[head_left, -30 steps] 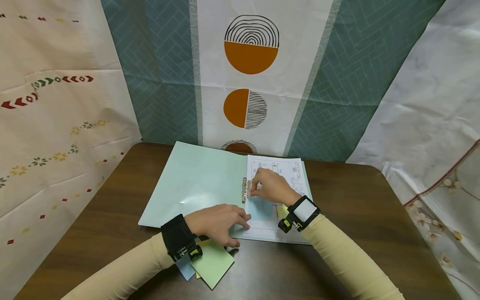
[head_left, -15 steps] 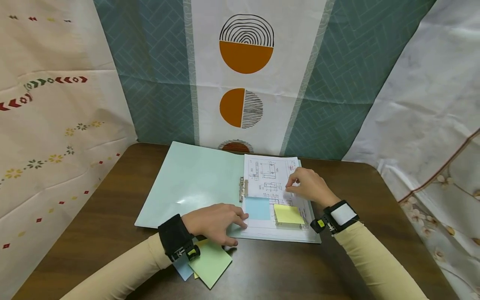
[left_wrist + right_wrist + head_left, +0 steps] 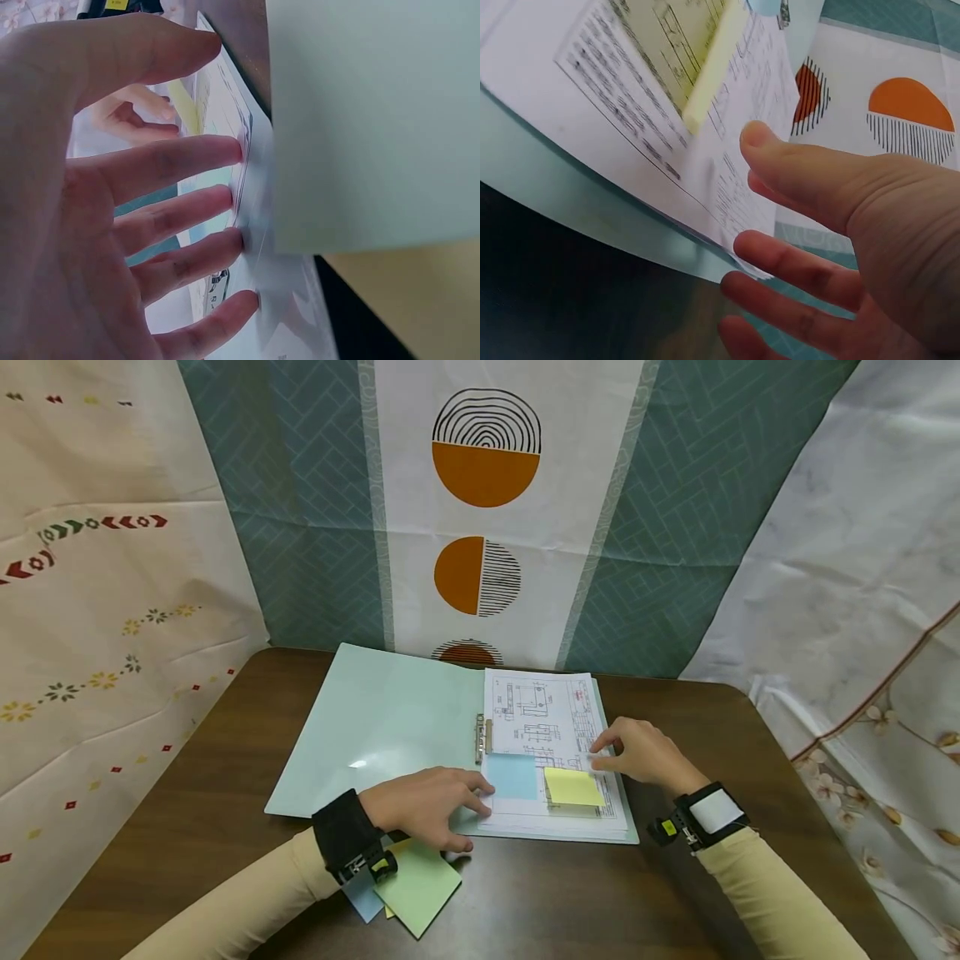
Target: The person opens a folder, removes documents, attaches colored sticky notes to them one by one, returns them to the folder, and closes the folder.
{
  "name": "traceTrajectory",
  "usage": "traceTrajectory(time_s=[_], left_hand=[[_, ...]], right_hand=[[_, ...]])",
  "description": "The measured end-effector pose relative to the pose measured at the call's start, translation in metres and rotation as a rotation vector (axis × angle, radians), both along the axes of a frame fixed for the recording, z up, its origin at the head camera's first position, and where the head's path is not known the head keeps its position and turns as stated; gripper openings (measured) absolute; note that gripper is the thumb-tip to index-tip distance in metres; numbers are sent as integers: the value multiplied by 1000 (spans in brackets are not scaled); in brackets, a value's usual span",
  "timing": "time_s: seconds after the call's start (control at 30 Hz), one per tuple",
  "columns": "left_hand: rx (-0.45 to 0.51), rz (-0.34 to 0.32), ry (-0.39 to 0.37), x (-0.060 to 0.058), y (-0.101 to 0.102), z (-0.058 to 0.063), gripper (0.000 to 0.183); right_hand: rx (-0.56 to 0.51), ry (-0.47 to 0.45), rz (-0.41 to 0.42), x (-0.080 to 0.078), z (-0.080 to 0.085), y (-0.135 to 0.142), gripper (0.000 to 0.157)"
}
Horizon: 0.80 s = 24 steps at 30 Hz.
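A pale green folder (image 3: 397, 718) lies open, with drawing sheets (image 3: 532, 697) on its right side by a metal clip (image 3: 480, 739). A blue sticky note (image 3: 512, 775) and a yellow sticky note (image 3: 573, 787) are on the top sheet; the yellow note's lower edge stands up. My left hand (image 3: 427, 806) has its fingers spread, fingertips resting at the sheets' lower left corner and the folder. Over the sheets' right edge is my right hand (image 3: 645, 756), thumb and index finger apart. Nothing shows between them in the right wrist view.
Beneath my left wrist lie a green pad (image 3: 423, 889), a blue pad (image 3: 363, 897) and a sliver of yellow. The brown table (image 3: 547, 910) runs back to a hanging patterned cloth (image 3: 315, 527). More cloth hangs at both sides.
My right hand has moved from beside the clip rightward across the sheets to their right edge, uncovering the drawings and the yellow note. The left hand has stayed in place.
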State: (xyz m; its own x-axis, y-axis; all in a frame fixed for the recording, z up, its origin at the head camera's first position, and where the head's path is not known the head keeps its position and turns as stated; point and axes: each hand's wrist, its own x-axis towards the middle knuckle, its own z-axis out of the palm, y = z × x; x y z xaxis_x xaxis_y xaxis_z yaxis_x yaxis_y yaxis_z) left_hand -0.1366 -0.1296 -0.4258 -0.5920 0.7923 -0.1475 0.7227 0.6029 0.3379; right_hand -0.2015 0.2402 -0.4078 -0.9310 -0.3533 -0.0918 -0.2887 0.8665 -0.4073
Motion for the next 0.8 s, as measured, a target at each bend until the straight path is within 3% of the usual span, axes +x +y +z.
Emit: traceTrajectory(time_s=[0.3, 0.8], left_hand=[[-2, -8, -1, 0, 1, 0, 45], [27, -32, -8, -1, 1, -1, 45]], right_hand=[[46, 9, 9, 3, -15, -9, 19], [55, 11, 16, 3, -15, -15, 20]])
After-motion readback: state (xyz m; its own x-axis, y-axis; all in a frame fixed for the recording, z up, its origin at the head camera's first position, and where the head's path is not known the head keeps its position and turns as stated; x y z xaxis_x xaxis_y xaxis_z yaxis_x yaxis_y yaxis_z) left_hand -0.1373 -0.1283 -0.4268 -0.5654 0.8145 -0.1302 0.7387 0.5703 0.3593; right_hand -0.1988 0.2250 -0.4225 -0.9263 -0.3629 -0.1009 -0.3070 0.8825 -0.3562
